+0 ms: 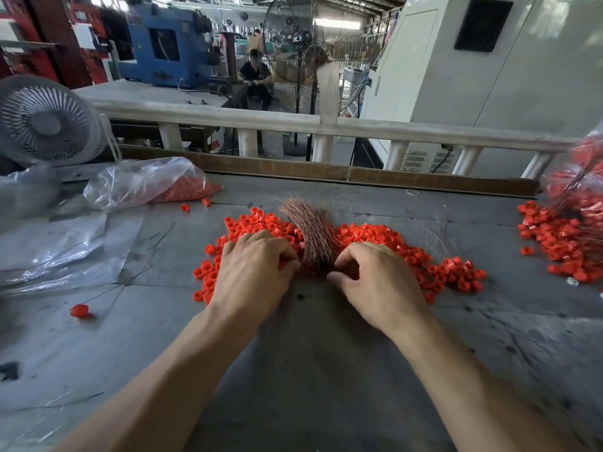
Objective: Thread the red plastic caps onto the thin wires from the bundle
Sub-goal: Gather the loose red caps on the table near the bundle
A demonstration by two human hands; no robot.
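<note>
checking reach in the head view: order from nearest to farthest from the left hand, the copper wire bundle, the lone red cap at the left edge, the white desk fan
1. Copper wire bundle, beside the left hand, to its right.
2. Lone red cap, on the table, far left.
3. White desk fan, back left corner.

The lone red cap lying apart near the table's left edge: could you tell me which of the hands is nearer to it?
Left. The left hand lies to the right of the lone red cap; the right hand is farther right, beyond the wire bundle.
</note>
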